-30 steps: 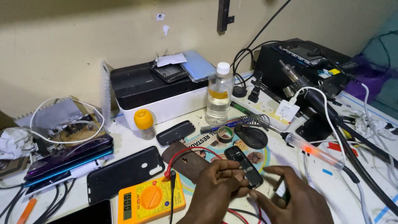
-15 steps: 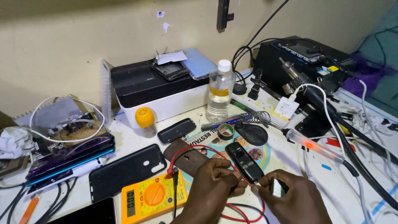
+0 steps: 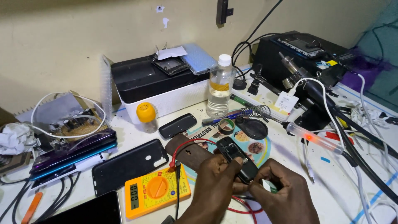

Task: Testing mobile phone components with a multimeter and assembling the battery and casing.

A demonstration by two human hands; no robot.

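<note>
At the far left of the bench sits a crumpled tissue (image 3: 14, 138), and just right of it a stack of phones (image 3: 72, 151) with a white cable (image 3: 62, 124) looped over the clutter behind. Nearer, a black phone case (image 3: 128, 165) lies flat, and in front of that a yellow multimeter (image 3: 156, 191) with its red lead (image 3: 188, 147) arching up and away to the right. Behind these stands a small bottle with a yellow cap (image 3: 147, 117), and farther back a black-and-white printer (image 3: 159, 85) against the wall.

Near the middle front, the left hand (image 3: 215, 186) grips the near end of a small black phone (image 3: 237, 159), fingers curled round its left edge. The phone lies tilted, its far end pointing up and left over a round printed mat (image 3: 253, 145). The right hand (image 3: 282, 193) is pressed against the phone's near right corner, thumb and forefinger pinched together there; whether they hold something tiny I cannot tell. The two hands meet at the phone, touching one another.

Beyond the phone stands a clear plastic bottle (image 3: 219, 87), with a roll of tape (image 3: 226, 125) and a dark oval lid (image 3: 251, 127) at its foot. Farther right lie a white power strip (image 3: 265, 97), a glowing soldering handle (image 3: 315, 139) and, at the back, a black station box (image 3: 298, 54) with thick cables trailing off right.
</note>
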